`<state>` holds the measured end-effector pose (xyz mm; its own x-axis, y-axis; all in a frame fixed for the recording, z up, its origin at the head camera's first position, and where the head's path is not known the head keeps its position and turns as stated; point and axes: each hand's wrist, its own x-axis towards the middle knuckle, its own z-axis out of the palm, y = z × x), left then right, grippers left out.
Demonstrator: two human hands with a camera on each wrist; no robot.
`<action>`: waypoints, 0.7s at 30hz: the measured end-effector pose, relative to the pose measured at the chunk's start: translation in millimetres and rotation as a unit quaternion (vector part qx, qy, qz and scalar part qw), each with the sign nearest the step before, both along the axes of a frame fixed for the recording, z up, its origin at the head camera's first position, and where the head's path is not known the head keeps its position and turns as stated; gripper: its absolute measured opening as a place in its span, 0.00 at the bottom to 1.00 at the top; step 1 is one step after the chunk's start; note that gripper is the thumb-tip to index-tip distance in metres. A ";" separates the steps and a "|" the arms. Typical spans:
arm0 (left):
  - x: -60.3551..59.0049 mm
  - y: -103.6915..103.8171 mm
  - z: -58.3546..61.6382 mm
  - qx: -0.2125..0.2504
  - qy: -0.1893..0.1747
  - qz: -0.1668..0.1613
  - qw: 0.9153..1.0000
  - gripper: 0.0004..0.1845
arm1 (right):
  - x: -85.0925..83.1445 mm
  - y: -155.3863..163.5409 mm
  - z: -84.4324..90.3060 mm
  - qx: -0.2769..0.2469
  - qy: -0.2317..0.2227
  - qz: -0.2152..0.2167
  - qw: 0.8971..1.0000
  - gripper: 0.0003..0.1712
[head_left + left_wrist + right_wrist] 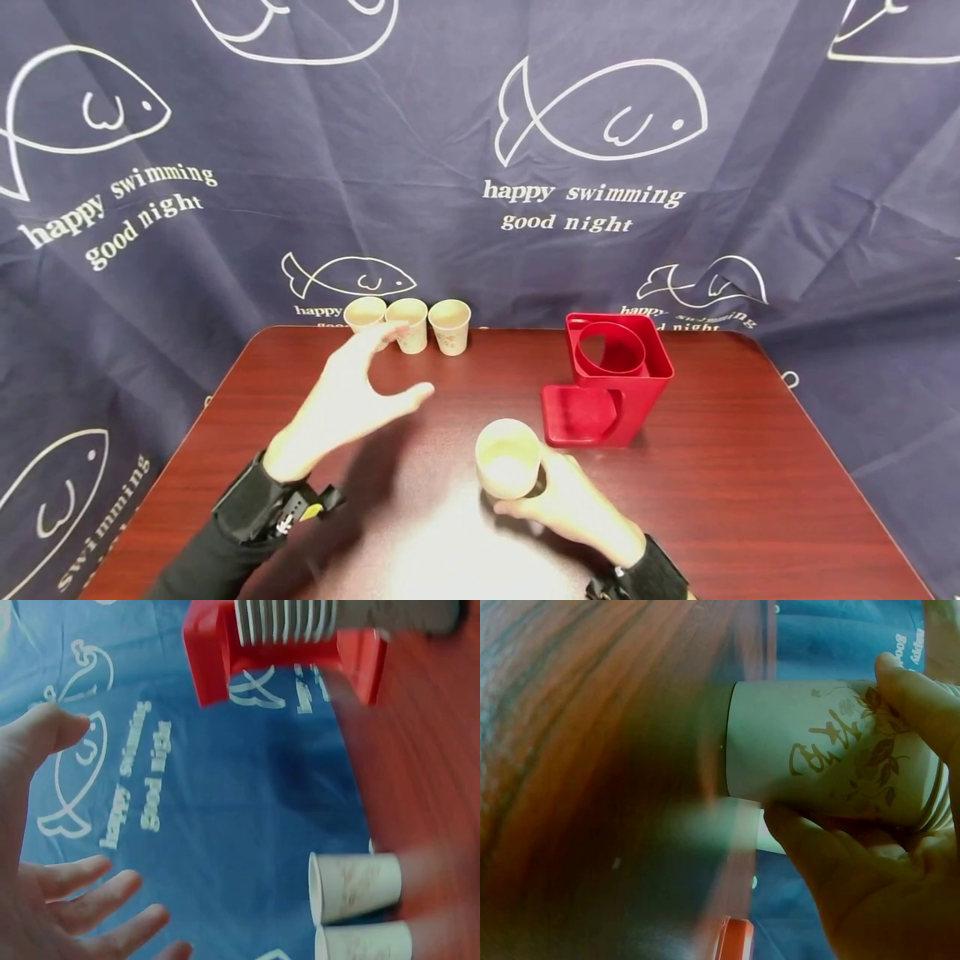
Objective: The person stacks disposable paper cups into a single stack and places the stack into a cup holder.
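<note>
at the far left, a black sleeve with a wrist strap [251, 500] leads to the left hand [345, 404], held above the wooden table [720, 500], its thumb and fingers spread well apart. past its fingertips, three paper cups stand upright in a row along the far edge: the left cup [363, 312] is partly hidden by the fingers, the middle cup [411, 335] is just beside it, and the right cup [450, 330] is a little apart.

toward the middle, near the viewer, a stack of paper cups [507, 471] is in the right hand [573, 504], thumb and fingers wrapped round its side. the two hands are well apart. from the head it looks like one pale mouth; the left wrist view shows a run of ribbed rims, so several cups are nested, and the right wrist view adds brown leaves and lettering on the side.

farther right stands a red holder [637, 408], a tall squarish body with a round ring in its top and a flat plate low on its left. a strip of tabletop separates it from the stack, and more tabletop runs from it to the right edge. behind everything hangs a dark blue fish-print curtain [435, 125].
</note>
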<state>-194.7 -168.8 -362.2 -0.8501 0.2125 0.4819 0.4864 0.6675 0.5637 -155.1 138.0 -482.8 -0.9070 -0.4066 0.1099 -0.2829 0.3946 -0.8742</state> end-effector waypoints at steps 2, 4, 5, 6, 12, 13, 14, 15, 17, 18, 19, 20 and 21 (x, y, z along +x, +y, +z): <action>-9.1 -6.5 2.1 -0.001 0.016 0.011 1.000 0.43 | -0.4 0.3 -0.3 -0.003 -0.002 -0.001 1.000 0.42; -18.5 -13.2 2.9 -0.002 0.032 0.029 0.999 0.45 | -0.9 0.4 -0.5 -0.002 0.000 -0.002 1.000 0.42; -23.3 -16.7 3.1 -0.003 0.036 0.041 0.999 0.46 | -1.1 0.5 -0.6 -0.002 0.001 -0.002 1.000 0.42; -28.6 -20.2 3.0 -0.001 0.038 0.049 0.998 0.47 | -1.3 0.6 -0.8 -0.002 0.001 -0.002 1.000 0.42; -62.5 -39.8 -6.8 -0.013 -0.002 0.089 0.996 0.52 | -0.6 1.2 -1.4 -0.006 0.005 -0.002 1.000 0.43; -67.8 -42.6 -9.8 -0.020 -0.005 0.095 0.995 0.52 | -0.4 1.2 -1.2 -0.008 0.004 -0.002 1.000 0.43; -73.0 -45.4 -13.1 -0.026 -0.004 0.101 0.995 0.52 | -0.3 1.2 -0.8 -0.010 0.003 -0.001 1.000 0.43; -77.6 -48.0 -16.2 -0.030 -0.001 0.105 0.994 0.52 | -0.2 1.1 -0.2 -0.012 0.002 0.001 1.000 0.43; -85.8 -52.6 -21.7 -0.041 0.006 0.116 0.992 0.51 | -0.2 0.8 0.7 -0.015 0.003 0.004 1.000 0.43; -89.4 -54.7 -24.2 -0.046 0.009 0.122 0.991 0.51 | -0.3 0.6 1.0 -0.016 0.004 0.005 1.000 0.43; -92.7 -56.9 -26.5 -0.051 0.011 0.128 0.990 0.51 | -0.3 0.4 1.3 -0.015 0.005 0.006 1.000 0.43; -95.7 -58.7 -28.2 -0.054 0.010 0.134 0.989 0.51 | -0.4 0.2 1.6 -0.015 0.007 0.006 1.000 0.43; -98.4 -60.6 -29.7 -0.057 0.008 0.138 0.989 0.50 | -0.5 0.0 1.8 -0.015 0.008 0.005 1.000 0.43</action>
<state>-293.1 -229.4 -391.9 -0.8759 0.0269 0.4818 0.2849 0.8347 0.4712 -155.5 138.0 -481.0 -0.9011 -0.4119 0.1357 -0.2999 0.3656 -0.8811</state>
